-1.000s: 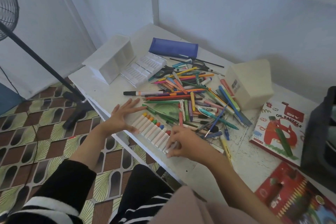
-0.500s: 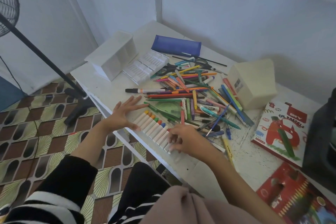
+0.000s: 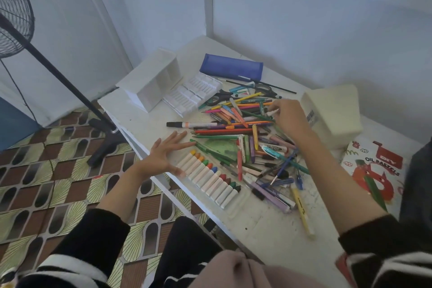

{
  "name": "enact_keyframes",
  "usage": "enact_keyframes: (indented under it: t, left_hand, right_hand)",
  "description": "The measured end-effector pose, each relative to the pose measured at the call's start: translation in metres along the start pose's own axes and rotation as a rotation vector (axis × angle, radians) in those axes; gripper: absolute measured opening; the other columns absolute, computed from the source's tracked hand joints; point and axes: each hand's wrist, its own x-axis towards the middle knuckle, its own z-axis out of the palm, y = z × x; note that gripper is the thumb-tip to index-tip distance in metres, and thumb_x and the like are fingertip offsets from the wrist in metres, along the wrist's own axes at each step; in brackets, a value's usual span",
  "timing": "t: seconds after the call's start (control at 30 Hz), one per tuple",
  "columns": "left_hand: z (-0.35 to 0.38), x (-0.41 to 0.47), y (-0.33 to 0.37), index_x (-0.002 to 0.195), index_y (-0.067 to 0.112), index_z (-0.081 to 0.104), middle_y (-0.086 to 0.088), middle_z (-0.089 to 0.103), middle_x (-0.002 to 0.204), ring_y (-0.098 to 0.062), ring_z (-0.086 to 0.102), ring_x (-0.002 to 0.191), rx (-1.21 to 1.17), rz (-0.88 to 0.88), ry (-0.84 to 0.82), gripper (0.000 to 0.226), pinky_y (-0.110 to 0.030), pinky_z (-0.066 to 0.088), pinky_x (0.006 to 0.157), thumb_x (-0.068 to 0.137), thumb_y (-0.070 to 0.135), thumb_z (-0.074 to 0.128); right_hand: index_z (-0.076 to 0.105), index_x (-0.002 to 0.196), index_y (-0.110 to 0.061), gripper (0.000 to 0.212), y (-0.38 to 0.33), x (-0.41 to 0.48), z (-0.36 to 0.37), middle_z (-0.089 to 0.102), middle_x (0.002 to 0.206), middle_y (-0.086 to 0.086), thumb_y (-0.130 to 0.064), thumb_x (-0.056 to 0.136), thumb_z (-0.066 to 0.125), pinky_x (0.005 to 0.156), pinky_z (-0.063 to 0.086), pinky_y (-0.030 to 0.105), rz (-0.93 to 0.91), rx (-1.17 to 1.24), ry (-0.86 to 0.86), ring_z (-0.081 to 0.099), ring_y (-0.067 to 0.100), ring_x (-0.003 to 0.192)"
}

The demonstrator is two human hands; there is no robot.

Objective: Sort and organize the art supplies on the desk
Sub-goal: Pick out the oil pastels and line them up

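Note:
A row of paper-wrapped oil pastels (image 3: 210, 176) lies side by side near the front edge of the white desk (image 3: 268, 224). My left hand (image 3: 163, 154) rests flat with spread fingers at the row's left end, thumb against the first pastel. Behind the row is a loose pile of pencils, pens and markers (image 3: 245, 133). My right hand (image 3: 287, 114) reaches over the far side of the pile and pinches a small white stick (image 3: 271, 113) at its fingertips.
A white compartment organizer (image 3: 152, 79), a clear ribbed tray (image 3: 191, 93) and a blue pencil case (image 3: 231, 68) sit at the back left. A cream box (image 3: 334, 114) stands right of the pile, an oil pastels box (image 3: 374, 166) beyond it. A fan stand (image 3: 58, 72) leans left of the desk.
My right hand left the right end of the pastel row and moved up across the pile to its far side, where it now pinches a white stick. My left hand stayed put.

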Motion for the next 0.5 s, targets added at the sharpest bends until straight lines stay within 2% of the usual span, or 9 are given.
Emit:
enact_keyframes:
  t: [0.07, 0.13, 0.33, 0.43, 0.5]
  left_hand:
    - [0.000, 0.000, -0.001, 0.125, 0.065, 0.041, 0.022, 0.012, 0.156, 0.002, -0.005, 0.144, -0.001, -0.001, 0.003, 0.085, -0.039, -0.017, 0.113, 0.046, 0.061, 0.071]
    - [0.000, 0.000, -0.002, 0.124, 0.066, 0.041, 0.022, 0.012, 0.155, 0.002, -0.004, 0.144, -0.004, 0.000, 0.005, 0.084, -0.038, -0.017, 0.113, 0.046, 0.060, 0.072]
    - [0.001, 0.000, -0.003, 0.127, 0.062, 0.041, 0.022, 0.011, 0.156, 0.002, -0.005, 0.144, 0.001, 0.004, 0.002, 0.085, -0.035, -0.017, 0.111, 0.048, 0.062, 0.071]
    - [0.000, 0.000, -0.002, 0.128, 0.058, 0.040, 0.021, 0.011, 0.156, 0.001, -0.006, 0.144, 0.007, 0.000, 0.000, 0.086, -0.035, -0.017, 0.111, 0.049, 0.057, 0.073]
    - [0.001, 0.000, -0.002, 0.128, 0.057, 0.041, 0.022, 0.011, 0.156, 0.002, -0.006, 0.144, 0.009, -0.010, 0.003, 0.084, -0.034, -0.018, 0.111, 0.053, 0.046, 0.077]
  right_hand:
    - [0.071, 0.099, -0.013, 0.036, 0.013, 0.018, 0.005, 0.063, 0.111, 0.014, 0.009, 0.080, 0.050, 0.082, 0.046, 0.035, 0.010, -0.107, -0.034, 0.058, 0.030, 0.101]
    - [0.068, 0.100, -0.013, 0.033, 0.019, 0.025, 0.009, 0.059, 0.114, 0.012, 0.008, 0.080, 0.052, 0.080, 0.045, 0.035, -0.008, -0.190, -0.082, 0.055, 0.031, 0.104]
    - [0.066, 0.096, -0.018, 0.022, 0.029, 0.032, 0.023, 0.041, 0.096, 0.000, -0.001, 0.084, 0.057, 0.065, 0.036, 0.028, -0.100, -0.297, -0.083, 0.055, 0.026, 0.083]
    - [0.063, 0.091, -0.018, 0.018, 0.032, 0.031, 0.022, 0.044, 0.094, 0.001, -0.003, 0.085, 0.053, 0.061, 0.034, 0.028, -0.170, -0.332, -0.074, 0.057, 0.027, 0.080]
    - [0.061, 0.092, -0.013, 0.017, 0.034, 0.028, 0.019, 0.049, 0.098, 0.005, -0.002, 0.086, 0.050, 0.059, 0.032, 0.029, -0.215, -0.340, -0.061, 0.057, 0.029, 0.079]
